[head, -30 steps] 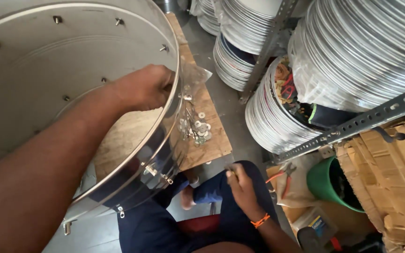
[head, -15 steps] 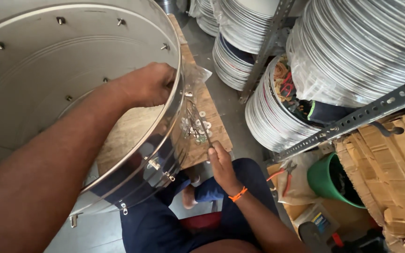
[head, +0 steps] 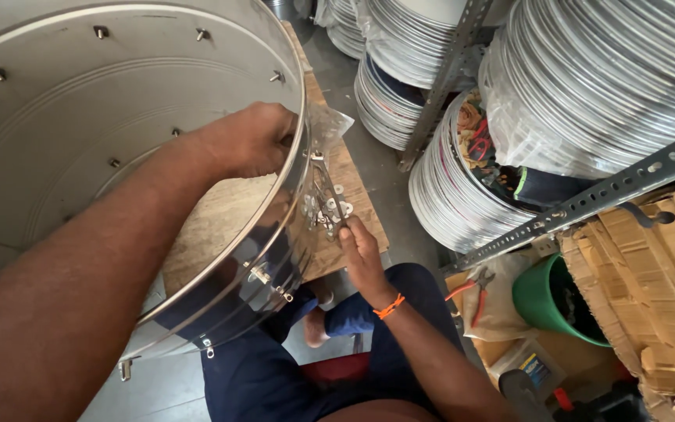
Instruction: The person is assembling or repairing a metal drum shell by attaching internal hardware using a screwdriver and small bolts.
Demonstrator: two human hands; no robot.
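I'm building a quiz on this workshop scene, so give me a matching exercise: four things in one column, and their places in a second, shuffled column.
Things:
1. Left hand
2. Right hand
3. Green plastic bucket
4. Orange-handled pliers

Places:
A. Below the slotted metal shelf rail, beside the cardboard
B. At the small metal fittings on the wooden board
C. On the pale bag left of the bucket
D. Inside the rim of the large shiny steel drum

Pairs: 1-D, 2-B, 3-A, 4-C
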